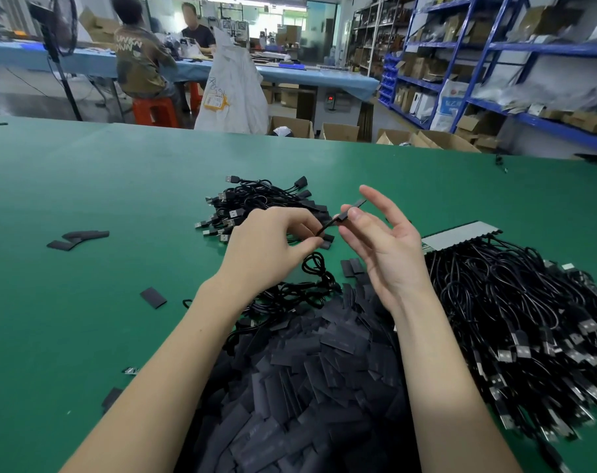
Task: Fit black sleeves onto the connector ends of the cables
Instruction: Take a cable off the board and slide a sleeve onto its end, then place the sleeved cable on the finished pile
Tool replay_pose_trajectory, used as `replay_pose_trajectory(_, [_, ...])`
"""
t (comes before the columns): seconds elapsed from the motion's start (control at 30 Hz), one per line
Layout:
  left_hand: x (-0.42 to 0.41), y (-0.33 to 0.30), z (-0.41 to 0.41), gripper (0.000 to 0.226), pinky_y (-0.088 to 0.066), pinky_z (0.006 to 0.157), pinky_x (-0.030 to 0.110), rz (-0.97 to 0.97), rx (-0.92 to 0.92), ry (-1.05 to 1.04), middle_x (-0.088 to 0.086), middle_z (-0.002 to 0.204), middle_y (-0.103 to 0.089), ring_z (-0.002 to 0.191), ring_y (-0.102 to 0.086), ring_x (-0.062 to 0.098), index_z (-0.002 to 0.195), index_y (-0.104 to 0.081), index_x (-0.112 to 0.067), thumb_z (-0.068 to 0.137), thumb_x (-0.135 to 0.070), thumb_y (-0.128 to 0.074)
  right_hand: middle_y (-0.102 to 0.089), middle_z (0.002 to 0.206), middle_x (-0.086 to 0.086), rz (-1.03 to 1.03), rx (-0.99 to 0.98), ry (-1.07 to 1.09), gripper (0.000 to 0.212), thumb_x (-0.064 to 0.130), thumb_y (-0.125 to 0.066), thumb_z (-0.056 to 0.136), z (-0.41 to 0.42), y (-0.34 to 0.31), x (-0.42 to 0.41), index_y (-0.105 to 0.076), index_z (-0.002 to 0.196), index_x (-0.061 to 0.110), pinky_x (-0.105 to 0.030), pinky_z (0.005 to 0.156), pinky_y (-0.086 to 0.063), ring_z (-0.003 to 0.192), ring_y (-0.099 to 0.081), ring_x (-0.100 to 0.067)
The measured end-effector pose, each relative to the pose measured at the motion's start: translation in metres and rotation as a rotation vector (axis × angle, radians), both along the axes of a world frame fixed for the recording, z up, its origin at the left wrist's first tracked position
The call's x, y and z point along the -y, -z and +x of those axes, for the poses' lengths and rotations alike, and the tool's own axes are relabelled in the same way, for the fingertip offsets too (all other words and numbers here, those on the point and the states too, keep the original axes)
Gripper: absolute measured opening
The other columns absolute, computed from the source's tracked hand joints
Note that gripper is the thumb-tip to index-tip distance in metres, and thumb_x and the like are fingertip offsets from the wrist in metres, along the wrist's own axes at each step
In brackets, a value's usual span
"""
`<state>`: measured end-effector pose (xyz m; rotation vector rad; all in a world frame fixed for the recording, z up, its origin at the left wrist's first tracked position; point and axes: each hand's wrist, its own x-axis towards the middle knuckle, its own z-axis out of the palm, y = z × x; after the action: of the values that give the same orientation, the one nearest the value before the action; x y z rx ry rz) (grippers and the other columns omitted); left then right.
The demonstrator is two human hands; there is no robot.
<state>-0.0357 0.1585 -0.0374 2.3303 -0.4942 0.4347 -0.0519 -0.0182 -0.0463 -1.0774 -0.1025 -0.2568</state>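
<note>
1. Head view: the left hand point(269, 240) pinches a black cable point(326, 227) above a green counter point(85, 199).
2. The right hand point(382, 247), fingers mostly spread, holds the cable's connector end point(350, 210) between thumb and forefinger.
3. A heap of black sleeves point(310, 380) lies near; cable bundles lie right point(515, 319) and far point(256, 206).
4. Cardboard boxes point(292, 127) stand on the floor beyond the counter; their contents are unclear.

You sit at a big table with a flat green top point(85, 186), and past its far edge open brown cardboard boxes point(341, 131) stand on the grey floor. On your right, tall blue metal shelves point(495, 46) hold boxes and bags. Far ahead, two people sit at a long table with a light blue cover point(307, 76), one on a red plastic stool point(153, 110), beside a tall white sack point(232, 87).
</note>
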Motion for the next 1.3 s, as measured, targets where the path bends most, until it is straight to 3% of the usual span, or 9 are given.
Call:
replay_pose_trajectory(0.13, [-0.001, -0.002, 0.001, 0.007, -0.056, 0.081, 0.034, -0.087, 0.017, 0.013, -0.029, 0.075, -0.07, 0.084, -0.064, -0.008, 0.094, -0.074, -0.038, 0.087, -0.038, -0.075, -0.077, 0.099, -0.01, 0.037, -0.053, 0.019, 0.033, 0.006, -0.07, 0.093, 0.0, 0.002, 0.006, -0.063, 0.124, 0.013, -0.026, 0.078, -0.059, 0.097, -0.074, -0.024])
replay_pose_trajectory(0.2, [-0.002, -0.002, 0.003, 0.006, -0.058, 0.075, 0.036, -0.132, 0.015, 0.014, -0.025, 0.077, -0.072, 0.073, -0.062, -0.01, 0.09, -0.072, -0.036, 0.086, -0.037, -0.077, -0.078, 0.102, -0.008, -0.019, -0.097, 0.028, 0.033, 0.016, -0.072, 0.093, 0.0, 0.003, 0.009, -0.063, 0.125, 0.015, -0.028, 0.076, -0.06, 0.098, -0.075, -0.027])
replay_pose_trajectory(0.3, [-0.004, -0.004, 0.007, 0.006, -0.058, 0.077, 0.035, -0.155, 0.036, 0.008, -0.022, 0.075, -0.073, 0.076, -0.066, -0.006, 0.088, -0.074, -0.035, 0.085, -0.035, -0.078, -0.078, 0.105, -0.005, -0.156, -0.181, 0.06, 0.026, 0.029, -0.069, 0.096, 0.0, 0.008, 0.014, -0.065, 0.119, 0.019, -0.027, 0.073, -0.06, 0.094, -0.076, -0.026])
replay_pose_trajectory(0.5, [-0.005, -0.036, 0.034, 0.004, -0.059, 0.073, 0.021, -0.178, 0.141, -0.002, -0.016, 0.076, -0.074, 0.069, -0.07, -0.003, 0.088, -0.078, -0.03, 0.085, -0.027, -0.079, -0.079, 0.101, -0.001, -0.279, -0.272, 0.021, 0.017, 0.027, -0.063, 0.1, 0.004, 0.016, 0.015, -0.069, 0.113, 0.018, -0.024, 0.069, -0.059, 0.085, -0.076, -0.018])
replay_pose_trajectory(0.57, [-0.006, -0.051, 0.049, 0.006, -0.057, 0.072, 0.019, -0.129, 0.187, -0.021, -0.013, 0.076, -0.073, 0.068, -0.07, 0.0, 0.089, -0.079, -0.028, 0.086, -0.023, -0.078, -0.079, 0.102, 0.0, -0.305, -0.266, -0.01, 0.018, 0.027, -0.062, 0.1, 0.004, 0.017, 0.014, -0.069, 0.115, 0.018, -0.024, 0.069, -0.059, 0.085, -0.076, -0.017])
replay_pose_trajectory(0.7, [-0.008, -0.073, 0.078, 0.011, -0.057, 0.077, 0.03, 0.087, 0.261, -0.04, -0.004, 0.082, -0.071, 0.072, -0.067, 0.014, 0.096, -0.08, -0.017, 0.089, -0.013, -0.072, -0.079, 0.102, 0.001, -0.32, -0.262, -0.041, 0.02, 0.029, -0.063, 0.1, 0.004, 0.018, 0.013, -0.07, 0.115, 0.018, -0.023, 0.069, -0.058, 0.085, -0.076, -0.017])
replay_pose_trajectory(0.87, [-0.004, -0.07, 0.112, 0.017, -0.047, 0.075, 0.034, 0.357, 0.361, -0.138, 0.004, 0.099, -0.076, 0.094, -0.066, 0.028, 0.1, -0.079, -0.016, 0.092, -0.012, -0.064, -0.079, 0.102, 0.0, -0.33, -0.266, -0.052, 0.018, 0.028, -0.062, 0.1, 0.006, 0.019, 0.01, -0.071, 0.112, 0.018, -0.022, 0.068, -0.057, 0.083, -0.075, -0.015])
replay_pose_trajectory(1.0, [0.004, -0.04, 0.134, 0.02, -0.05, 0.075, 0.039, 0.465, 0.256, -0.198, 0.009, 0.107, -0.072, 0.098, -0.064, 0.037, 0.103, -0.078, -0.019, 0.093, -0.014, -0.061, -0.079, 0.101, 0.0, -0.356, -0.265, -0.066, 0.017, 0.027, -0.061, 0.1, 0.007, 0.022, 0.009, -0.073, 0.109, 0.019, -0.022, 0.068, -0.057, 0.083, -0.075, -0.016])
replay_pose_trajectory(1.3, [0.005, -0.004, 0.151, 0.019, -0.051, 0.077, 0.033, 0.531, 0.09, -0.183, 0.003, 0.104, -0.076, 0.099, -0.068, 0.03, 0.106, -0.078, -0.026, 0.09, -0.023, -0.068, -0.079, 0.1, -0.001, -0.393, -0.266, -0.107, 0.015, 0.029, -0.064, 0.099, 0.006, 0.026, 0.007, -0.075, 0.104, 0.02, -0.02, 0.067, -0.057, 0.082, -0.075, -0.015])
